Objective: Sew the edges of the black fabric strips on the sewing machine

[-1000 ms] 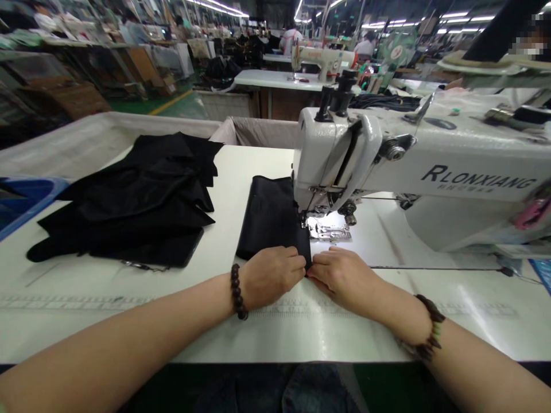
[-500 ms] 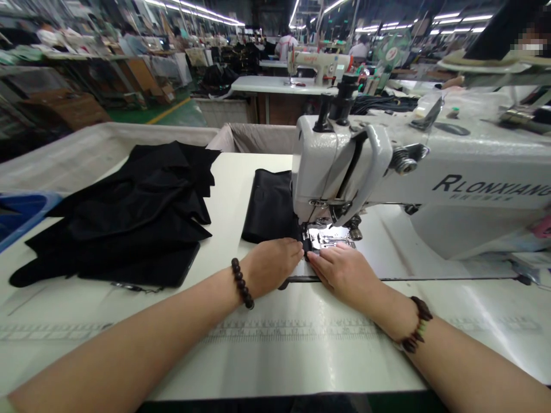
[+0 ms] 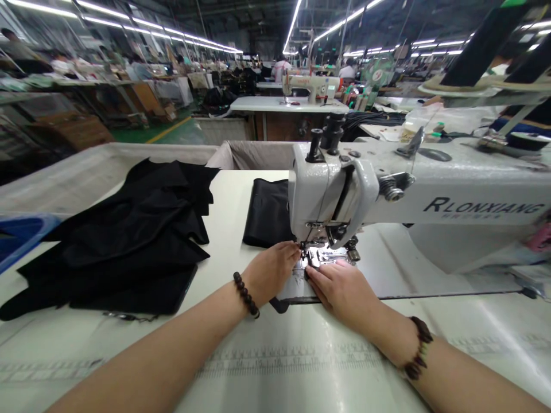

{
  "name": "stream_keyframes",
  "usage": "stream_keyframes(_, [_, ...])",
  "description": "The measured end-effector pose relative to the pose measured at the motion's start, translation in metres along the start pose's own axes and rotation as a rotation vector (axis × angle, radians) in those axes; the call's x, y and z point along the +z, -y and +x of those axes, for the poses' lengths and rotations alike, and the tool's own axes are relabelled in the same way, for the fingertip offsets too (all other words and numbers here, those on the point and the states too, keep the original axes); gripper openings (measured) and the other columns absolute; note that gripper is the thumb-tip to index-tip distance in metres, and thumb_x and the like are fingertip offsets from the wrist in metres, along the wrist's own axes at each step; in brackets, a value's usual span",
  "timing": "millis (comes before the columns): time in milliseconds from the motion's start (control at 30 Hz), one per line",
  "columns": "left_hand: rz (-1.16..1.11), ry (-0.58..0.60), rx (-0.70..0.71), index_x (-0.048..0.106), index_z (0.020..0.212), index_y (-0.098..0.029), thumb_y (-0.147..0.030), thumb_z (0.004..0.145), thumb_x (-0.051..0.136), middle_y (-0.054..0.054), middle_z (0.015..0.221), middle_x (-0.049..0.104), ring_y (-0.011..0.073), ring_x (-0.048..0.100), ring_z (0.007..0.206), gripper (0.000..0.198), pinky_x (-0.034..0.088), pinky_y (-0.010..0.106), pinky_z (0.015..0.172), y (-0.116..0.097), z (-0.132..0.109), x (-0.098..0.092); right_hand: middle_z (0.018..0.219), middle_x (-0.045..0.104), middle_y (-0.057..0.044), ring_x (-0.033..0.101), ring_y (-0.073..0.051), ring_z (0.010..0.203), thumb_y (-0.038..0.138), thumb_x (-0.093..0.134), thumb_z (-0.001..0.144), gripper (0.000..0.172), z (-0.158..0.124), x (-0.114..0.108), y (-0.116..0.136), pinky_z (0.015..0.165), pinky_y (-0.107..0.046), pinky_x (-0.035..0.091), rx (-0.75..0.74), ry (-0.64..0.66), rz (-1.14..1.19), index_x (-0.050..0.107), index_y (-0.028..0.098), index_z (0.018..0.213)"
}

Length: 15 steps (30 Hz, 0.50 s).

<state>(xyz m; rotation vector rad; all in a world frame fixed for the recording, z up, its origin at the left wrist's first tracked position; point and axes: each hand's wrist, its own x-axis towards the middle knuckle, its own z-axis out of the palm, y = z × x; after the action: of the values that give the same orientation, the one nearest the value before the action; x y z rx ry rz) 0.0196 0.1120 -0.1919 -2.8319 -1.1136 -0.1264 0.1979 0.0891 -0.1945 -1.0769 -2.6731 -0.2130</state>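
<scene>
Nearest us, the white table (image 3: 301,367) carries a printed ruler scale along its front, the digits too faint to read, with bare top open on either side of the arms. Two bead bracelets: the left bracelet (image 3: 246,294) and the right bracelet (image 3: 416,347). The left hand (image 3: 272,271) is half curled, fingertips down at the near edge of the black fabric piece (image 3: 267,213); whether it pinches the cloth, I cannot tell. The right hand (image 3: 340,287) lies nearly flat, fingers stretched out, gripping nothing, tips just beside the presser foot (image 3: 321,252). The piece runs back from the foot, flat beside the sewing machine (image 3: 413,195), marked RLONXIANG on its arm. Left, well apart, one heap of black cloth (image 3: 124,241) spreads toward the table's left edge, with a blue bin (image 3: 19,238) beside it. Far back, a second machine (image 3: 310,85) stands on another table
</scene>
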Motion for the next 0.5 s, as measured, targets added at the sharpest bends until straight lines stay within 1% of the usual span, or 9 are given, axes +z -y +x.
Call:
stream_keyframes(133, [-0.012, -0.016, -0.026, 0.055, 0.108, -0.002, -0.002, 0.082, 0.040, 0.013, 0.115, 0.059, 0.0183, 0.051, 0.110, 0.031, 0.036, 0.026, 0.097, 0.001, 0.001, 0.006, 0.062, 0.060, -0.002, 0.050, -0.015, 0.054, 0.017, 0.049, 0.082, 0.017, 0.000, 0.000, 0.001, 0.054, -0.029, 0.028, 0.015, 0.009, 0.017, 0.064, 0.014, 0.091])
stream_keyframes(267, [0.016, 0.003, -0.022, 0.055, 0.109, -0.005, -0.006, 0.083, 0.041, 0.011, 0.113, 0.060, 0.0171, 0.051, 0.109, 0.029, 0.035, 0.026, 0.099, 0.001, 0.001, 0.008, 0.062, 0.061, -0.002, 0.052, -0.015, 0.052, 0.015, 0.046, 0.083, 0.020, -0.001, 0.001, 0.001, 0.053, -0.029, 0.031, 0.008, -0.064, 0.041, 0.065, 0.015, 0.089])
stream_keyframes(400, [0.073, 0.039, 0.002, 0.052, 0.113, -0.007, -0.013, 0.085, 0.042, 0.009, 0.117, 0.058, 0.0153, 0.049, 0.110, 0.030, 0.035, 0.024, 0.100, 0.001, -0.003, 0.007, 0.063, 0.063, -0.003, 0.055, -0.017, 0.051, 0.010, 0.037, 0.084, 0.029, -0.003, 0.010, 0.000, 0.051, -0.028, 0.036, -0.024, -0.132, 0.042, 0.065, 0.015, 0.088])
stream_keyframes(500, [0.083, 0.043, 0.015, 0.049, 0.116, -0.005, -0.017, 0.086, 0.041, 0.010, 0.119, 0.056, 0.0170, 0.047, 0.112, 0.033, 0.034, 0.025, 0.100, 0.001, -0.006, 0.009, 0.063, 0.064, -0.004, 0.057, -0.016, 0.051, 0.010, 0.031, 0.085, 0.035, -0.003, 0.017, -0.002, 0.049, -0.027, 0.039, -0.057, -0.166, 0.040, 0.065, 0.016, 0.090])
